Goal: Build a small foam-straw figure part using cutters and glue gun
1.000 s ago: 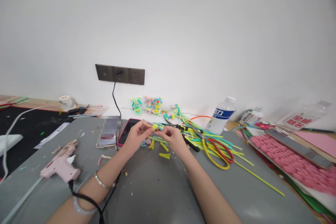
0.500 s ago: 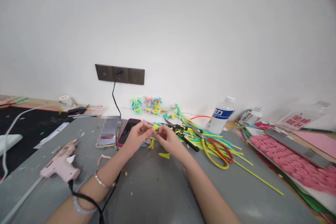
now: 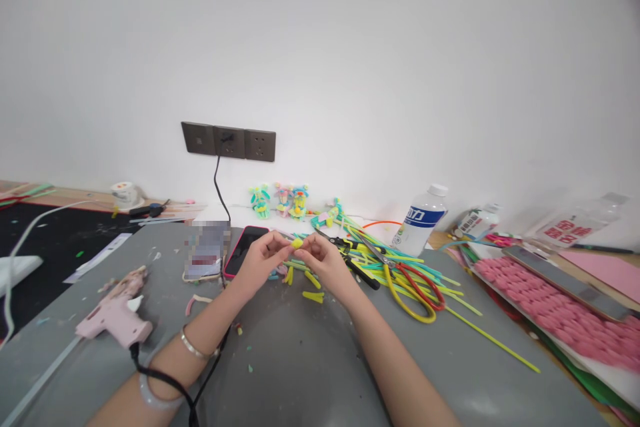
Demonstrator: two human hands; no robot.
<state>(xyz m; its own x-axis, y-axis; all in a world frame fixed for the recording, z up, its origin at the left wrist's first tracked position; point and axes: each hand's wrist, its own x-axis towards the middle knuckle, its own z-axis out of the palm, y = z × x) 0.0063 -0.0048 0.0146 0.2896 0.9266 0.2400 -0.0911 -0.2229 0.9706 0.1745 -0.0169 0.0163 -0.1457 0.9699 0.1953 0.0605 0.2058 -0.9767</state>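
Between my fingertips, above the grey table, is a small yellow fuzzy piece (image 3: pixel 297 243), which looks like a coiled bit of pipe cleaner. My left hand (image 3: pixel 267 257) pinches it from the left, thumb and forefinger together. From the right, my right hand (image 3: pixel 323 258) pinches it as well, its fingers curled. Short yellow pipe cleaner pieces (image 3: pixel 313 296) lie just below my hands. Beside my right hand spreads a pile of green and yellow pipe cleaners (image 3: pixel 453 283). Black-and-yellow pliers (image 3: pixel 367 275) and scissors with red and yellow handles (image 3: pixel 411 290) rest on that pile.
A pink glue gun (image 3: pixel 117 320) lies at left, its black cord crossing near my left forearm. Two phones, one with a pink edge (image 3: pixel 245 250), sit behind my left hand. Small figures (image 3: pixel 260 202) stand by the wall. A bottle (image 3: pixel 423 220) stands at back right.
My right hand has shifted slightly to the right and its fingers have turned, leaving the yellow piece more visible between both hands. Another short yellow piece now shows below them.
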